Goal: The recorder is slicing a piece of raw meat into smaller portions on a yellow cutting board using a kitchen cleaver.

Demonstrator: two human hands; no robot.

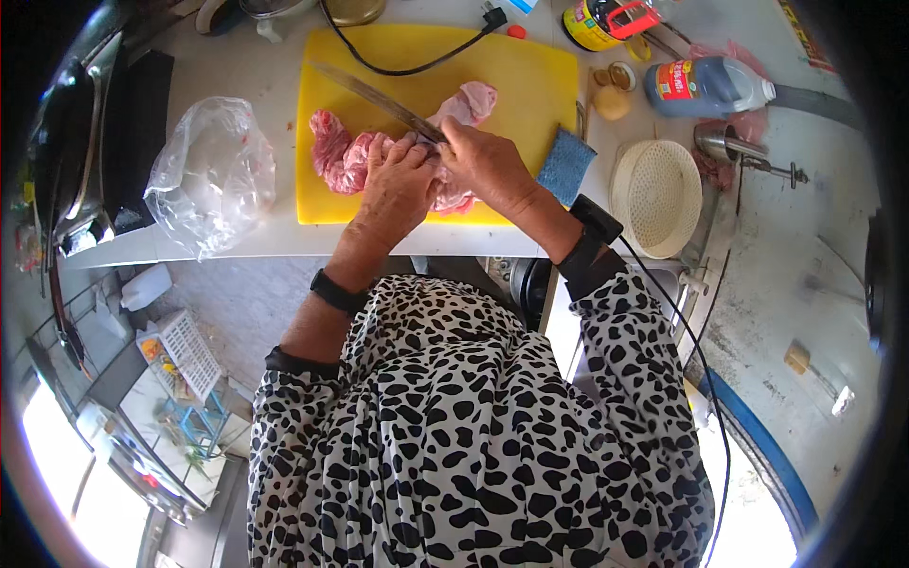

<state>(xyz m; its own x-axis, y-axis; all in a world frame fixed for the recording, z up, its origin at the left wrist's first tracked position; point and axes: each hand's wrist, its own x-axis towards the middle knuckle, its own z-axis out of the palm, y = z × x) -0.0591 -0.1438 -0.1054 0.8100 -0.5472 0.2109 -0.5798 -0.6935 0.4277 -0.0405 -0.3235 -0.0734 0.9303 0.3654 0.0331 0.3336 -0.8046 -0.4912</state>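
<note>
Pieces of pink raw meat (333,163) lie across a yellow cutting board (535,99) on the counter. My left hand (398,185) presses down on the meat with bent fingers and holds it in place. In my right hand (483,168) is the handle of a knife (379,100), with the fingers closed around it. The blade points to the far left, over the board and close to my left fingertips. Part of the meat is hidden under both hands, and a paler piece (476,99) shows beyond the right one.
A black cable (417,71) with a plug crosses the board's far edge. To the left sits a clear plastic bag (218,166). On the right are a blue sponge (566,166), a cream woven basket (655,199) and a bottle of dark liquid (705,85).
</note>
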